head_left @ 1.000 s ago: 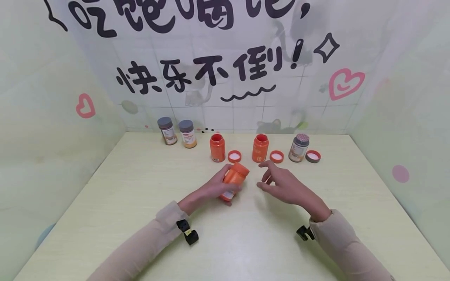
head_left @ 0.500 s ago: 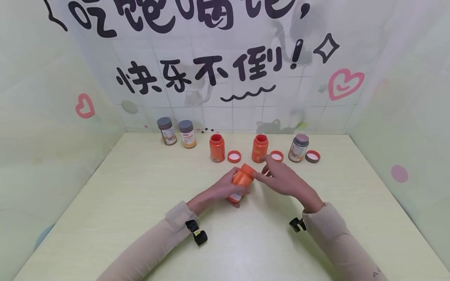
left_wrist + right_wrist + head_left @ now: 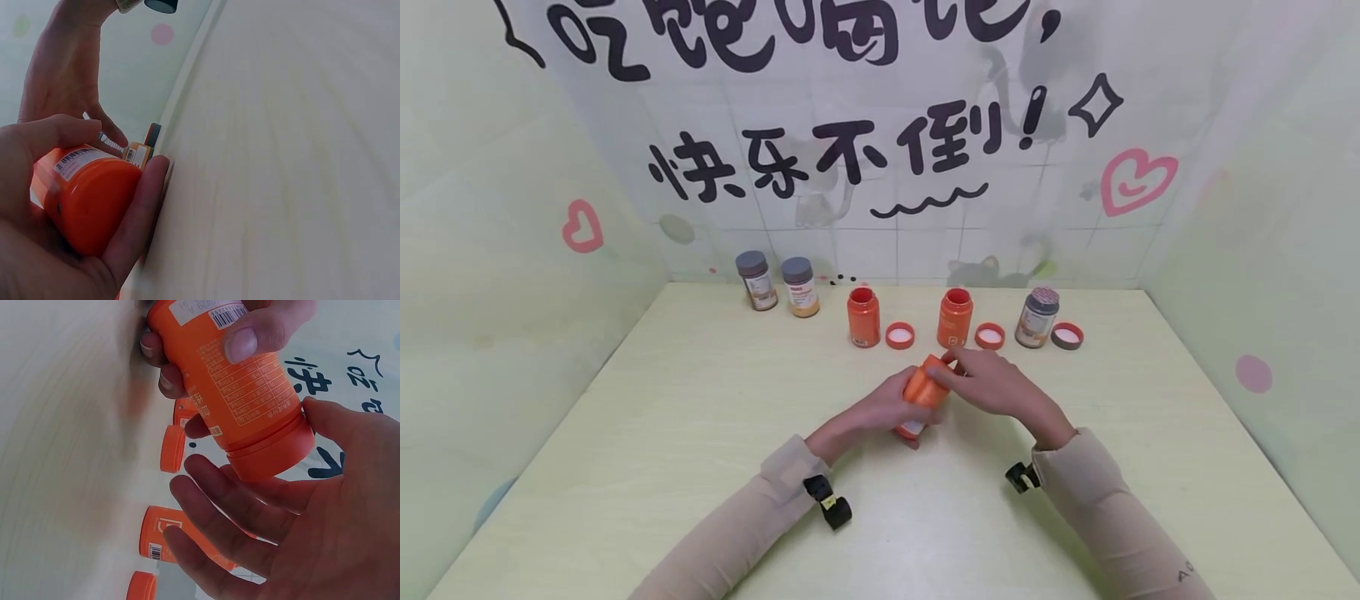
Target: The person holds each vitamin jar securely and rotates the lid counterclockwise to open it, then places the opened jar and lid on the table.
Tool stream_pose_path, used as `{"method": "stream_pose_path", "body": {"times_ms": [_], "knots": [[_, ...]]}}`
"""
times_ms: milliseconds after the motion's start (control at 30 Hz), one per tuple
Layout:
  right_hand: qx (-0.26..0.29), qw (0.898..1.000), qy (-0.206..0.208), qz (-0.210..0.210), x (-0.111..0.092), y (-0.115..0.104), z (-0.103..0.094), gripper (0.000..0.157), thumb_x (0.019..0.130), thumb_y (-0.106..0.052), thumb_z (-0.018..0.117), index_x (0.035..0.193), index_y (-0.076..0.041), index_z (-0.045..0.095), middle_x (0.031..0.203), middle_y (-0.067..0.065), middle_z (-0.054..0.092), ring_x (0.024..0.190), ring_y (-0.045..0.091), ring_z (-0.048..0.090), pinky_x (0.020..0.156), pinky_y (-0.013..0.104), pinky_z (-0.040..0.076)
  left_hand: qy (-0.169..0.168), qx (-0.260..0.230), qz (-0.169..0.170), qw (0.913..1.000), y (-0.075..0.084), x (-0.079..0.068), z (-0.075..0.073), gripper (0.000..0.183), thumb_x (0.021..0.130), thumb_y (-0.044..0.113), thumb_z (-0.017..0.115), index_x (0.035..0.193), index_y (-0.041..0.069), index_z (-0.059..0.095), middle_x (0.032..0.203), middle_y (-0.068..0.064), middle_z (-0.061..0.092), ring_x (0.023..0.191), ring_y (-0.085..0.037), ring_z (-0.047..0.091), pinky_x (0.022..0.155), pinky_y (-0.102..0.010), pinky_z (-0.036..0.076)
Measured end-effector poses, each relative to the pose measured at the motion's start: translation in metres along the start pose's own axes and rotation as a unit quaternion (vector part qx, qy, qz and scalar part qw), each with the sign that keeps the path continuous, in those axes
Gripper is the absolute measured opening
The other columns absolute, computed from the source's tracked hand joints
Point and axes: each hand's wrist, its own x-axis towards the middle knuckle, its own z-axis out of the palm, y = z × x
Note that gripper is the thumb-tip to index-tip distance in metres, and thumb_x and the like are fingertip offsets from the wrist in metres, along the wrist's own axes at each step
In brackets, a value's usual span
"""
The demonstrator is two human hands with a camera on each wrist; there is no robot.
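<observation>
My left hand [image 3: 883,407] grips an orange bottle [image 3: 928,390] round its body and holds it tilted above the table. In the left wrist view the bottle's orange base [image 3: 103,203] faces the camera, a barcode label beside it. My right hand [image 3: 992,379] is at the top end, its thumb and index finger on the orange screw cap [image 3: 272,453]. Seen from the right wrist, the thumb touches one side of the cap and the index finger lies behind it, while the other fingers are spread loosely. The cap sits on the bottle's neck.
Along the back stand two open orange bottles [image 3: 863,318], with upturned orange caps [image 3: 900,335] beside them. A grey-topped jar [image 3: 1037,318] and an upturned grey cap [image 3: 1067,336] are at right. Two grey-lidded jars [image 3: 756,282] stand at back left on the pale table [image 3: 700,400].
My left hand has carried the orange bottle a little to the right. My right hand has moved left from apart and now holds the cap end.
</observation>
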Motion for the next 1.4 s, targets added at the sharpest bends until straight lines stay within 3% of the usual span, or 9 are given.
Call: {"method": "stream_pose_path", "body": {"times_ms": [267, 500, 1167, 1400], "knots": [[-0.005, 1.000, 0.004, -0.001, 0.002, 0.002, 0.001, 0.054, 0.100, -0.061, 0.053, 0.117, -0.011, 0.067, 0.091, 0.003, 0.067, 0.078, 0.018, 0.060, 0.066, 0.029, 0.048, 0.004, 0.030, 0.035, 0.9989, -0.001, 0.002, 0.001, 0.052, 0.091, 0.023, 0.073, 0.136, 0.018, 0.049, 0.123, -0.006, 0.059, 0.110, -0.022, 0.057, 0.085, -0.032, 0.054], [-0.005, 1.000, 0.002, 0.025, 0.002, -0.001, 0.005, 0.052, 0.099, -0.065, 0.053, 0.102, -0.014, 0.064, 0.076, 0.002, 0.056, 0.069, 0.018, 0.055, 0.062, 0.029, 0.041, -0.008, 0.017, 0.043, 0.9989, -0.004, 0.001, 0.000, 0.050, 0.091, 0.021, 0.074, 0.134, 0.023, 0.050, 0.125, -0.005, 0.058, 0.114, -0.023, 0.055, 0.083, -0.033, 0.056], [-0.076, 0.993, 0.025, 0.082, -0.003, -0.011, 0.007, 0.063, 0.094, -0.075, 0.048, 0.078, -0.015, 0.059, 0.068, 0.002, 0.053, 0.062, 0.019, 0.054, 0.056, 0.028, 0.036, -0.045, 0.002, 0.061, 0.9971, -0.004, 0.000, 0.001, 0.052, 0.091, 0.018, 0.077, 0.133, 0.027, 0.047, 0.128, -0.007, 0.054, 0.117, -0.027, 0.056, 0.068, -0.038, 0.064], [-0.072, 0.995, 0.021, 0.058, -0.002, -0.010, 0.009, 0.061, 0.095, -0.074, 0.048, 0.075, -0.016, 0.056, 0.065, 0.000, 0.047, 0.060, 0.018, 0.051, 0.057, 0.029, 0.035, -0.067, -0.002, 0.079, 0.9946, -0.006, 0.001, 0.000, 0.050, 0.092, 0.011, 0.075, 0.131, 0.024, 0.046, 0.127, -0.009, 0.055, 0.117, -0.026, 0.056, 0.070, -0.039, 0.064]]}}
